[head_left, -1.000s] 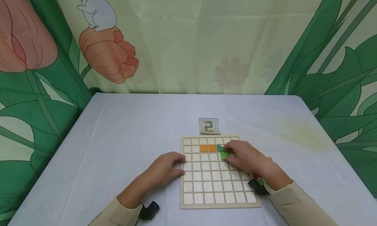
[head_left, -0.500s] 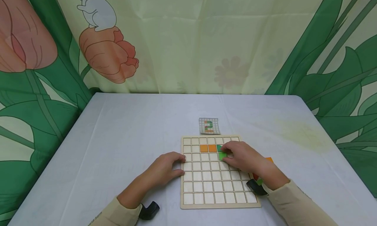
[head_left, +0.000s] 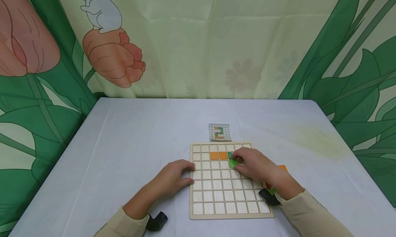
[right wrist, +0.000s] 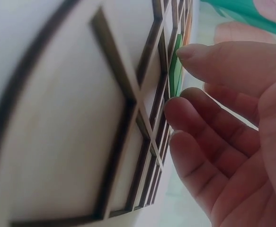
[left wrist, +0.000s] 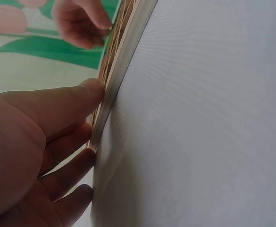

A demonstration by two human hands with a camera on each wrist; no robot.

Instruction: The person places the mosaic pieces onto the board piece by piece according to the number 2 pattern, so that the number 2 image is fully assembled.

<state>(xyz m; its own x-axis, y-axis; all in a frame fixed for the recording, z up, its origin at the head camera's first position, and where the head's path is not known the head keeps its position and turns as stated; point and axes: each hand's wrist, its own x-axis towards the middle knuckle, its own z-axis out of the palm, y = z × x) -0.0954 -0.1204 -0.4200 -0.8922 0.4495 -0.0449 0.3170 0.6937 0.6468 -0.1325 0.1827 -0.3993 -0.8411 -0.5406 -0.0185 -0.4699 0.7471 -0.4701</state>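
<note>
My left hand (head_left: pixel 171 175), fingers loose, touched the grid board (head_left: pixel 232 216). My right hand (head_left: pixel 255 163), thumb and fingers apart, touched the bright green tile (head_left: pixel 233 164).

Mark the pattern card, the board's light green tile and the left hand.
Pattern card (head_left: pixel 219 132): head view, printed face.
Light green tile (head_left: pixel 233 164): head view, uncovered part.
Left hand (head_left: pixel 171 176): head view, back of hand.
</note>
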